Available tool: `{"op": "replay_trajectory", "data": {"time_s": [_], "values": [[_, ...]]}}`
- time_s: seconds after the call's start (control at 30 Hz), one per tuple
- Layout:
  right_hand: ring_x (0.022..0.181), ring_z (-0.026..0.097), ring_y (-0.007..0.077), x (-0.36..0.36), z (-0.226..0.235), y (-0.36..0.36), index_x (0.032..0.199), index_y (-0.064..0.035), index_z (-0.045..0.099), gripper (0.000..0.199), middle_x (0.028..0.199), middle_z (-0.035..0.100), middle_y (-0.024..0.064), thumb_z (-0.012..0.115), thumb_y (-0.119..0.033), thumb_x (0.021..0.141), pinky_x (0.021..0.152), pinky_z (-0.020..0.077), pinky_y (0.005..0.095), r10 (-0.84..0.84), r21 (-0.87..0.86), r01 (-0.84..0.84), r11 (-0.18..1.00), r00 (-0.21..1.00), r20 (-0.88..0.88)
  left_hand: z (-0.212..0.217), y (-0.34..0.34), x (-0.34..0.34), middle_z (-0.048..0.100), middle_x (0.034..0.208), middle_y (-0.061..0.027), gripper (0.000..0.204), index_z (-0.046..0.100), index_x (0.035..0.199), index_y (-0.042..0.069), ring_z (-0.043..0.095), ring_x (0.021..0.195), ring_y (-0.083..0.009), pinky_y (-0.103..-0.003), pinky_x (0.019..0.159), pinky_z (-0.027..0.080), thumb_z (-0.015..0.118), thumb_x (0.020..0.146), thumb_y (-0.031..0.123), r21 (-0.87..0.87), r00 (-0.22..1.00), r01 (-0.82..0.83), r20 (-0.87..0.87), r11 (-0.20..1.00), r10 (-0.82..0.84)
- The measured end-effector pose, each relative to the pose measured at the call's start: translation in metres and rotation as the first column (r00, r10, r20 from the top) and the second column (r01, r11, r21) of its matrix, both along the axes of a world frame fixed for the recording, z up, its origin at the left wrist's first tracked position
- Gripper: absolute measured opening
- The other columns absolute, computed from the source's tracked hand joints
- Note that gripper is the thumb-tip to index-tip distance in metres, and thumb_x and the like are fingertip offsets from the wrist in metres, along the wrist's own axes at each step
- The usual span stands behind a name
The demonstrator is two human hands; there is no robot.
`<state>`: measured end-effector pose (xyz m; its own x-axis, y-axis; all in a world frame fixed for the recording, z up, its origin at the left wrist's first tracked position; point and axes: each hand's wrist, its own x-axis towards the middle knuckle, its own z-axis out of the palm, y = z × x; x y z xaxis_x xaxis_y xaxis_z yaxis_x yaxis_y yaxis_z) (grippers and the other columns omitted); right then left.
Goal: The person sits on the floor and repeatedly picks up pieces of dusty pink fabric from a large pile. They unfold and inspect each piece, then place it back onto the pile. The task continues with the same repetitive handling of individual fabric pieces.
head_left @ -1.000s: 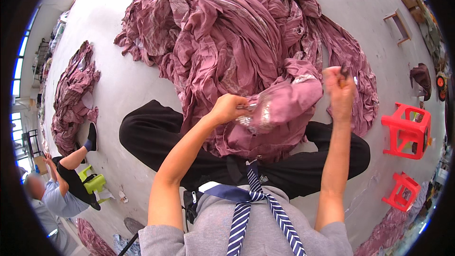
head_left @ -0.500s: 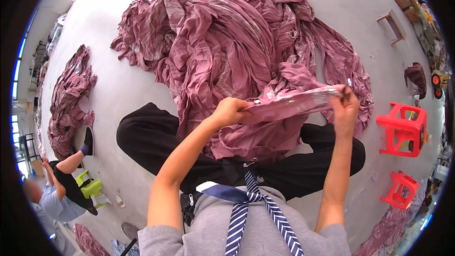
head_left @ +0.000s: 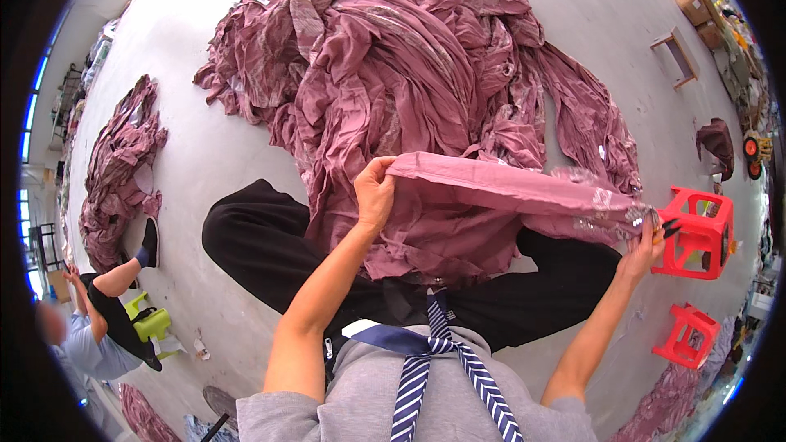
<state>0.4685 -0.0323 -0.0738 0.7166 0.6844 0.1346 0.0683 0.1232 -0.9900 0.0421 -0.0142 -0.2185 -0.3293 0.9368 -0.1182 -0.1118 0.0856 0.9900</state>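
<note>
A long folded edge of mauve patterned cloth (head_left: 491, 184) is stretched across my lap between my two hands. My left hand (head_left: 375, 195) pinches one end of the edge, near the middle of the view. Out to the right, my right hand (head_left: 641, 252) grips the other end, close to a red stool. A small black-tipped object (head_left: 670, 227) sticks out from its fingers; its kind is too small to tell. Beyond my hands the same mauve cloth rises in a big crumpled heap (head_left: 385, 65), and part of it lies over my crossed legs.
Two red plastic stools (head_left: 694, 233) stand at the right, with a small wooden stool (head_left: 676, 57) farther off. Another mauve cloth pile (head_left: 119, 172) lies at the left, near a seated person (head_left: 98, 336) and a green stool (head_left: 152, 323). Cardboard boxes (head_left: 692, 2) sit far right.
My right hand has moved right and down, drawing the cloth edge out longer and straighter. My left hand has shifted slightly left, and its hold has turned upright.
</note>
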Motion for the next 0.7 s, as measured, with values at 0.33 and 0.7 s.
{"op": "replay_trajectory", "data": {"time_s": [0.33, 0.7], "values": [[0.061, 0.040, 0.0016, -0.020, -0.044, -0.049, 0.092, -0.0047, 0.056, 0.009, 0.079, 0.050, -0.0047, 0.058, -0.003, 0.083, 0.051, 0.0311, 0.0180, 0.274, -0.194, -0.242, 0.951, 0.949, 0.159, 0.099, 0.003, 0.020, 0.064, 0.088, -0.0022, 0.013, 0.057, 0.098, 0.002, 0.060, 0.078, -0.0070, -0.020, 0.070, 0.048, 0.060, 0.088, 0.010, 0.097, 0.790, 0.065, 0.603, 0.993, -0.111], [0.068, 0.051, 0.0077, -0.138, -0.057, -0.029, 0.098, -0.0014, 0.057, 0.035, 0.081, 0.056, 0.0039, 0.073, -0.006, 0.067, 0.062, 0.0436, 0.0235, 0.696, -0.420, -0.606, 0.675, 0.712, 0.091, 0.098, 0.001, 0.008, 0.059, 0.082, 0.0003, 0.015, 0.051, 0.086, 0.006, 0.057, 0.074, -0.0067, -0.020, 0.070, 0.046, 0.062, 0.082, -0.002, 0.149, 0.865, 0.025, 0.493, 0.989, -0.096]]}}
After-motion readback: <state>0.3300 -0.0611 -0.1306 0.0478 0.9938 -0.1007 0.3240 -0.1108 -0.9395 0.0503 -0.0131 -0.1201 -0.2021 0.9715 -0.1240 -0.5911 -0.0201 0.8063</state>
